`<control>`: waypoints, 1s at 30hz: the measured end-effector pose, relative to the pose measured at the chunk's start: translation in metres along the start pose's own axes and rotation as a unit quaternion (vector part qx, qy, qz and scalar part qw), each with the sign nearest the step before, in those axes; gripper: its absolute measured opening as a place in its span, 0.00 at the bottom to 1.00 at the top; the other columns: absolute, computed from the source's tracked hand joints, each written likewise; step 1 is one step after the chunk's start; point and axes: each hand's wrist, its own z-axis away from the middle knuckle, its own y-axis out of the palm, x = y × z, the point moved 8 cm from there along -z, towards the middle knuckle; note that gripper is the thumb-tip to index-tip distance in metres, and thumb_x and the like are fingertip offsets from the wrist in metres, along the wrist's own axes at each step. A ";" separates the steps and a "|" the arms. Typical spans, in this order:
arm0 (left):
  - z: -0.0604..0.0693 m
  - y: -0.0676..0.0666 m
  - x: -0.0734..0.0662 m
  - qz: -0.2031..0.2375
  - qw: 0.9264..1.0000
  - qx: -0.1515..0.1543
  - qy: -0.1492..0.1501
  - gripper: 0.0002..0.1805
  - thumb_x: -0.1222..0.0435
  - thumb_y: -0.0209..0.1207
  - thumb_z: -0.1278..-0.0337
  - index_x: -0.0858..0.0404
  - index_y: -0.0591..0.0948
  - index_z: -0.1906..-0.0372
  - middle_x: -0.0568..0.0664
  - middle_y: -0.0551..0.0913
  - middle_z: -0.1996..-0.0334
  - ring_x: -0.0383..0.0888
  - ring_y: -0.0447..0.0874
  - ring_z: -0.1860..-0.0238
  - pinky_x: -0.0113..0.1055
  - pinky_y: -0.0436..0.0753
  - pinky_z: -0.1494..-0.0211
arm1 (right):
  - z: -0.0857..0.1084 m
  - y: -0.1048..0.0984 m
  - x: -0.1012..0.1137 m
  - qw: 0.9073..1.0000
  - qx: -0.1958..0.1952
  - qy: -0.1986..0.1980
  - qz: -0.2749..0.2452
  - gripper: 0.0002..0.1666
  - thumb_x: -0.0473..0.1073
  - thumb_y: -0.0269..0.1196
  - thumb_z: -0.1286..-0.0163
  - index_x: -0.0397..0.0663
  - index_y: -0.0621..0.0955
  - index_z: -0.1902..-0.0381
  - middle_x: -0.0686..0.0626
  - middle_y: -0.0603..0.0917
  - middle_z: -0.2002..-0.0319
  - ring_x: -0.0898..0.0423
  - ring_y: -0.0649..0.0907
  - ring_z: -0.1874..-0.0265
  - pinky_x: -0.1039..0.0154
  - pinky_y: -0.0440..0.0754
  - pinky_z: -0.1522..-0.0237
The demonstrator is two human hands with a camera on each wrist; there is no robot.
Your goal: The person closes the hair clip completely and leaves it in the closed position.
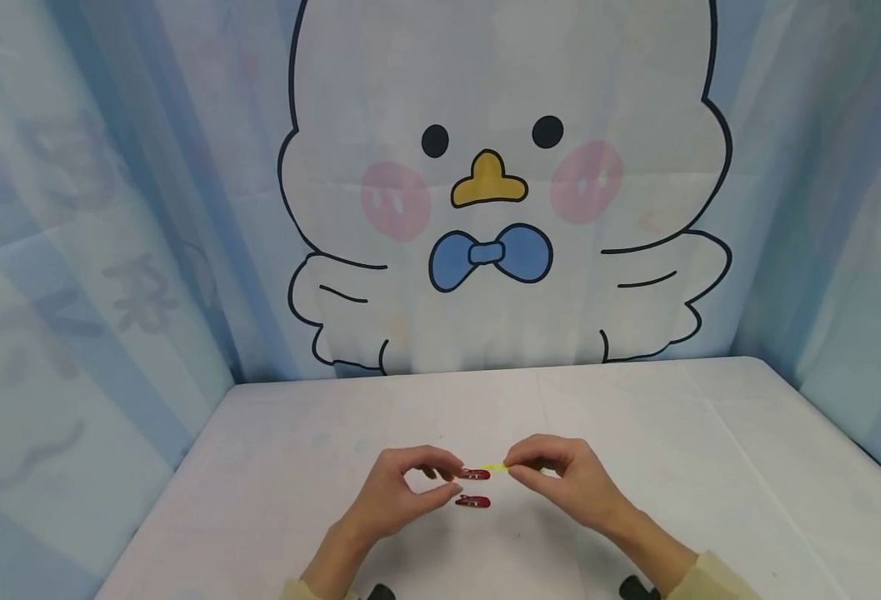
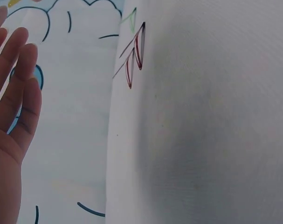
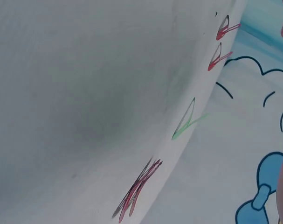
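Observation:
In the head view, two red snap hair clips lie one before the other on the table. My left hand hovers at their left ends, thumb and fingers apart; its fingers look extended and hold nothing in the left wrist view. To the right sits a yellow-green snap hair clip. My right hand has its thumb and index tips close by that clip's right end. The right wrist view shows the green clip standing free on the tabletop, with several dark red clips bunched beyond it.
A white cloth-covered table extends around both hands. Behind it hangs a light blue curtain printed with a big white bird; more curtain encloses the sides.

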 end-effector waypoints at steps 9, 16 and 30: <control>0.003 0.003 0.019 -0.008 0.998 0.018 -0.061 0.10 0.72 0.69 0.42 0.65 0.87 0.55 0.47 0.88 0.61 0.41 0.84 0.60 0.46 0.85 0.55 | 0.003 -0.020 -0.005 0.999 -0.023 0.005 0.032 0.08 0.32 0.69 0.34 0.46 0.88 0.59 0.52 0.87 0.61 0.56 0.84 0.64 0.62 0.85 0.61; 0.005 0.006 0.036 -0.014 0.994 0.029 -0.106 0.09 0.69 0.69 0.40 0.63 0.87 0.55 0.46 0.88 0.61 0.40 0.83 0.61 0.35 0.83 0.55 | 0.006 -0.038 -0.011 0.997 -0.051 0.027 0.059 0.07 0.32 0.69 0.34 0.42 0.88 0.58 0.52 0.87 0.60 0.57 0.84 0.63 0.64 0.84 0.61; 0.004 0.017 0.057 -0.043 0.986 0.072 -0.141 0.08 0.67 0.71 0.43 0.59 0.87 0.58 0.42 0.87 0.63 0.37 0.82 0.62 0.33 0.81 0.57 | 0.011 -0.057 -0.016 0.993 -0.063 0.053 0.086 0.06 0.33 0.68 0.32 0.43 0.88 0.58 0.53 0.87 0.60 0.58 0.84 0.61 0.65 0.83 0.57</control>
